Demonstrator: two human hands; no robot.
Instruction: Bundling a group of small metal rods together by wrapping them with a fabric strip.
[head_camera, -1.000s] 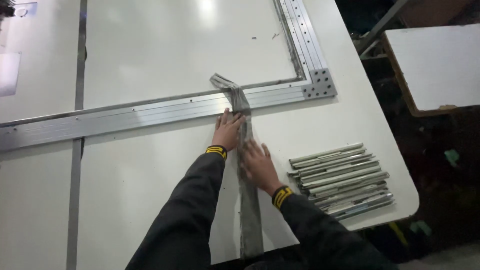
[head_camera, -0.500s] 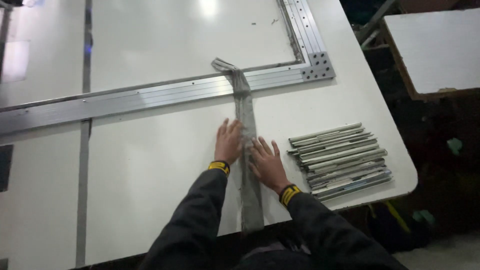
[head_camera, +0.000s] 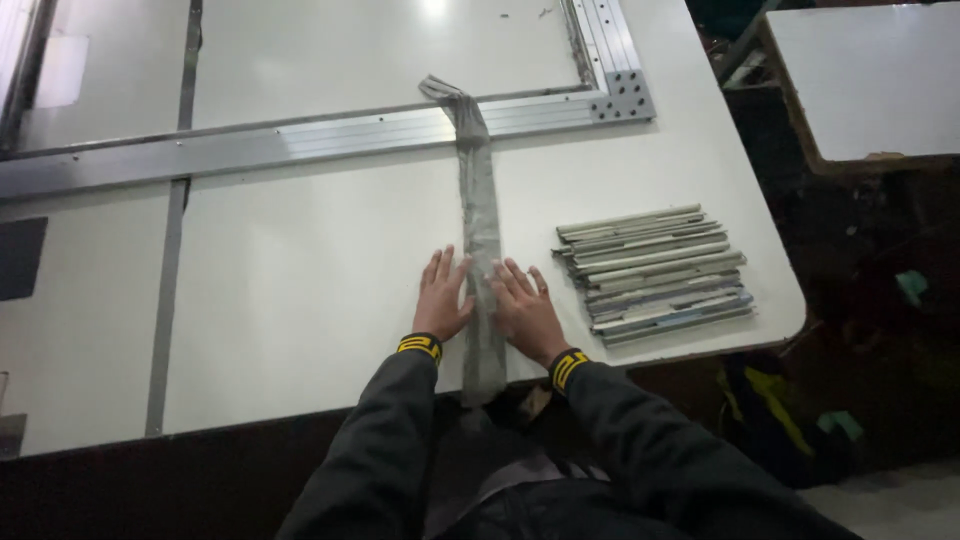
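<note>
Grey cloth, folded into a long narrow strip (head_camera: 480, 230), is laid flat on the white table (head_camera: 300, 270), from the aluminium frame rail (head_camera: 300, 140) down to the near edge. Both hands are spread open, palms down, and nothing is gripped. The left hand (head_camera: 443, 297) is pressed beside the strip, the right hand (head_camera: 524, 308) partly on it. A stack of folded grey strips (head_camera: 655, 272) is seen near the right hand.
</note>
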